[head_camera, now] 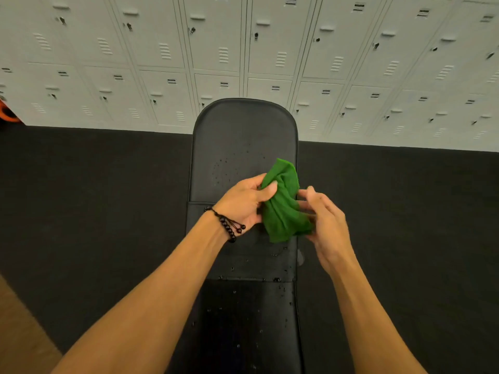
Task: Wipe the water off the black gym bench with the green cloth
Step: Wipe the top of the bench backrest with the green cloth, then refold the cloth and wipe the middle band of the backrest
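Observation:
The black gym bench (243, 130) runs from the bottom of the view away to the lockers. Water drops dot its far pad and its near pad. A bunched green cloth (282, 201) hangs above the bench's middle, off the surface. My left hand (243, 202), with a black bead bracelet at the wrist, grips the cloth's upper left part with thumb and fingers. My right hand (325, 220) pinches the cloth's lower right edge with its fingertips.
Dark rubber floor (94, 198) lies on both sides of the bench. A wall of pale grey lockers (162, 63) stands beyond its far end. An orange object (6, 112) shows at the left edge. Brown flooring (21, 333) sits at the lower left corner.

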The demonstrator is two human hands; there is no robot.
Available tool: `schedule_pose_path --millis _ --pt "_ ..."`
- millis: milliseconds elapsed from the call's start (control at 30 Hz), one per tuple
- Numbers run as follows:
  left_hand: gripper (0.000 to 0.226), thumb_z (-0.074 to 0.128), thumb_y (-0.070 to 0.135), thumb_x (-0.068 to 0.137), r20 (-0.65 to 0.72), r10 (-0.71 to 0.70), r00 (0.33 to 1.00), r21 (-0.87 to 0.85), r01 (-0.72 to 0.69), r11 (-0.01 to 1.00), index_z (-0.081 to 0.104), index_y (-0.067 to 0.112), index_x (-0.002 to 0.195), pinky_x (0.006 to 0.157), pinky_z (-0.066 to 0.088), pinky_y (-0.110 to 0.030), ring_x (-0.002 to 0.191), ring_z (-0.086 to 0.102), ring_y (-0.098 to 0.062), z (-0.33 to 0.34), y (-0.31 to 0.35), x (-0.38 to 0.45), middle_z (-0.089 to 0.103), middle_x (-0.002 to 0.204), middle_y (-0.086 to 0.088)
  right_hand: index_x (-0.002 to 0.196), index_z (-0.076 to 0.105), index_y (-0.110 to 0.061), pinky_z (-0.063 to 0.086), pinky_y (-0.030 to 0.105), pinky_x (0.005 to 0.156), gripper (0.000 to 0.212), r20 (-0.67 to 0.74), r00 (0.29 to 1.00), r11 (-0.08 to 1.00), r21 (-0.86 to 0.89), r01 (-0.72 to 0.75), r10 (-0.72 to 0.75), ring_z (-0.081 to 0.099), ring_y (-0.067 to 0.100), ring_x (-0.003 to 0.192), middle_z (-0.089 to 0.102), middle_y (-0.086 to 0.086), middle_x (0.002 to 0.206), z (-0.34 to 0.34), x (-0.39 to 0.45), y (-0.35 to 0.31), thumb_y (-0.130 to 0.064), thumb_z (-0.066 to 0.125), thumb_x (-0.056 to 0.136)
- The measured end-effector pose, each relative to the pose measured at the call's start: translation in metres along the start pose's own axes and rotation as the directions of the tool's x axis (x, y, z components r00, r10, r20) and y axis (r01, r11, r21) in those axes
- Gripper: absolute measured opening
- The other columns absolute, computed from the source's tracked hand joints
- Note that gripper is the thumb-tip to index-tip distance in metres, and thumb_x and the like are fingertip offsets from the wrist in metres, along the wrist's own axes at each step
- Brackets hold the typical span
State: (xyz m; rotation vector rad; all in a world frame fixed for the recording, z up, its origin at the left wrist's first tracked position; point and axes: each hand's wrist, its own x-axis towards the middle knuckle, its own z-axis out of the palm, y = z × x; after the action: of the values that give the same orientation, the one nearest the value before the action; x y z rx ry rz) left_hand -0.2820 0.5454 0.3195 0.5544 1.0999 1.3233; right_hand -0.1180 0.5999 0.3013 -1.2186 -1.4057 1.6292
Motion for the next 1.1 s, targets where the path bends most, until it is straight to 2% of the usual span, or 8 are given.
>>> schedule_pose_path --millis 133,367,533,667,767,867,967,1100 --pt "0.028 0.06 0.006 0.093 -0.011 0.07 0.997 0.004 -0.07 0.998 0.062 0.008 0.12 0.086 0.058 -0.045 0.1 0.067 -0.024 0.003 0.015 -0.013 0.069 0.11 -0.011 0.121 0.066 -0.023 0.056 0.035 0.087 0.047 0.251 0.968 0.998 -0.055 0.025 -0.01 0.071 0.014 0.103 0.073 0.001 0.111 0.008 -0.017 -0.016 -0.052 0.069 0.084" --pt "0.066 0.081 0.006 0.066 -0.192 0.101 0.976 0.069 -0.089 0.994 0.056 0.011 0.127 0.082 0.058 -0.05 0.101 0.07 -0.028 -0.003 0.03 -0.024 0.069 0.11 -0.009 0.104 0.064 -0.019 0.061 0.032 0.072 0.049 0.097 0.995 0.957 -0.291 -0.008 0.037 0.073 0.011 0.081 0.074 -0.001 0.094 0.011 -0.029 -0.022 -0.042 0.089 0.068" --pt "0.059 0.081 0.022 0.065 -0.155 -0.022 0.988 0.162 0.048 0.986 0.065 -0.002 0.116 0.081 0.06 -0.036 0.101 0.071 -0.022 -0.018 0.033 -0.037 0.073 0.11 -0.014 0.086 0.075 -0.016 0.056 0.027 0.061 0.015 0.118 0.982 0.946 -0.272 0.176 -0.149 0.073 0.012 0.074 0.076 0.0 0.078 0.0 -0.034 -0.042 -0.024 0.084 0.078" --pt "0.065 0.08 0.055 0.066 -0.273 0.003 0.962 0.452 0.125 0.883 0.072 0.002 0.103 0.069 0.058 -0.026 0.085 0.073 -0.011 -0.025 0.032 -0.043 0.077 0.094 -0.003 0.092 0.074 -0.014 0.061 0.044 0.074 0.028 0.122 0.984 0.954 -0.256 0.158 -0.131 0.074 0.021 0.084 0.076 0.005 0.086 0.001 -0.039 -0.056 -0.04 0.064 0.095" --pt "0.065 0.072 0.069 0.069 -0.351 0.318 0.881 0.8 0.105 0.59 0.065 0.008 0.093 0.064 0.048 -0.02 0.075 0.062 -0.006 -0.017 0.027 -0.044 0.065 0.089 0.003 0.098 0.072 -0.009 0.059 0.049 0.086 0.045 0.158 0.987 0.982 -0.182 0.041 -0.012 0.074 0.024 0.09 0.076 0.01 0.092 0.007 -0.045 -0.061 -0.048 0.052 0.099" --pt "0.059 0.067 0.075 0.066 -0.186 0.554 0.812 0.838 -0.164 0.521 0.056 0.026 0.097 0.075 0.047 -0.02 0.089 0.057 -0.004 0.005 0.023 -0.06 0.056 0.1 0.005 0.099 0.066 -0.003 0.058 0.056 0.084 0.049 0.135 0.991 0.996 -0.084 -0.01 0.021 0.073 0.032 0.089 0.074 0.013 0.091 0.013 -0.047 -0.063 -0.049 0.052 0.099" --pt "0.066 0.077 0.065 0.062 0.167 0.401 0.901 0.781 -0.369 0.504 0.057 0.027 0.111 0.092 0.049 -0.026 0.107 0.059 -0.001 0.024 0.017 -0.074 0.062 0.111 0.012 0.096 0.061 -0.006 0.059 0.056 0.076 0.05 0.046 0.995 0.996 0.032 -0.088 0.086 0.068 0.029 0.077 0.066 0.019 0.086 0.017 -0.047 -0.069 -0.055 0.052 0.097" --pt "0.052 0.083 0.043 0.072 0.299 0.478 0.826 0.786 -0.497 0.368 0.066 0.021 0.116 0.096 0.05 -0.024 0.106 0.061 0.0 0.032 0.008 -0.073 0.066 0.112 0.013 0.103 0.063 -0.002 0.06 0.047 0.079 0.064 0.096 0.97 0.938 0.247 -0.242 0.225 0.071 0.029 0.086 0.07 0.016 0.097 0.011 -0.048 -0.084 -0.064 0.056 0.09"
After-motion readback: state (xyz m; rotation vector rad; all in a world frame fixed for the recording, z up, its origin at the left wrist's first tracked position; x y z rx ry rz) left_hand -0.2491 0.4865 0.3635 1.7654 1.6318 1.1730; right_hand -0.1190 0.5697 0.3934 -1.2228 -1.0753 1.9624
